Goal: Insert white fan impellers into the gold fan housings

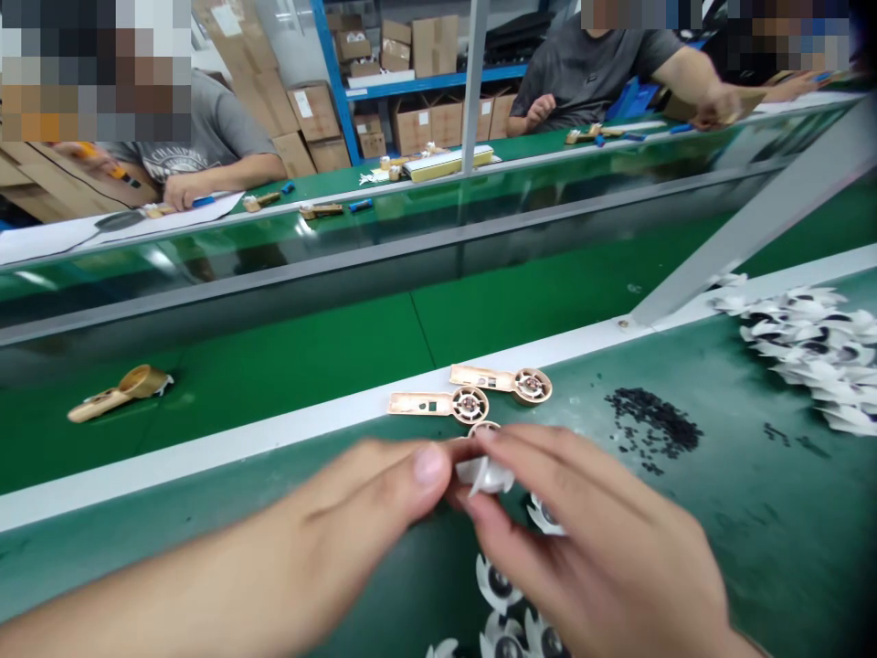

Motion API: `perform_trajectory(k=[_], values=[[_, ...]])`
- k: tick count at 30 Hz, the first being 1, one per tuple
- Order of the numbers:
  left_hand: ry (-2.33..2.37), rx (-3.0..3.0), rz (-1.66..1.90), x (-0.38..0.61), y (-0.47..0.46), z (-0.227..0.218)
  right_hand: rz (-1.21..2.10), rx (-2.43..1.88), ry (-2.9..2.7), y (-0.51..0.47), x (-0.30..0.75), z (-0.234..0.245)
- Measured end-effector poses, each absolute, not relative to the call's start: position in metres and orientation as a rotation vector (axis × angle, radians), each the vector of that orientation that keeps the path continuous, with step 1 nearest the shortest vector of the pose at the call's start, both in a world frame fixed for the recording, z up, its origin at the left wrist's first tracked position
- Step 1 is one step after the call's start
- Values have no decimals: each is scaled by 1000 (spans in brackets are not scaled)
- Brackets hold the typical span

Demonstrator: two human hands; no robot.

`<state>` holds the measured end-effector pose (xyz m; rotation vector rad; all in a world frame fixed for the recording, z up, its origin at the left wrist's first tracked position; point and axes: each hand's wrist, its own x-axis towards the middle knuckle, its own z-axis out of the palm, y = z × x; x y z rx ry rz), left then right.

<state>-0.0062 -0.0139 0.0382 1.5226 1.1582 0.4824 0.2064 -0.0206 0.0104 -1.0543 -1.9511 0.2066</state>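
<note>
Between my two hands is a small white fan impeller (488, 475), its curved blades partly covered by fingers. My right hand (596, 530) pinches it between thumb and fingers. From the other side my left hand (384, 489) closes against it, thumb on top, with most of its fingers hidden. Just beyond my fingertips lie two tan handheld-fan housings, one nearer (438, 404) and one farther (503, 379). A third round housing end (485, 429) peeks out behind my right fingers. More white impellers (499, 585) with dark centres are scattered below my hands.
Small black parts (654, 422) lie in a heap right of my hands, near a large pile of white impellers (815, 338). A tan housing (123, 393) rests on the green conveyor belt (308, 338). A slanted grey post (746, 219) rises at right. Co-workers sit opposite.
</note>
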Motion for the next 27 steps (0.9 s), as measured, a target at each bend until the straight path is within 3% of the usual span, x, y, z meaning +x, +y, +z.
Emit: perform_trajectory(k=[5,10,15,20,27], values=[[1418,2282,228,-9,52,14,1091,-988,-1441,0,221,14],[1363,2309,82,-8,60,2,1642,-786,-1054,6,221,12],[1543,2169,56,-19,25,25,1623,-764,-1037,5,216,9],[1498,1978,359,-21,-11,37,1360,-881,-1308,0,209,7],[1461,2019,467,-15,-38,36,1521,-957,-1180,-15,195,6]])
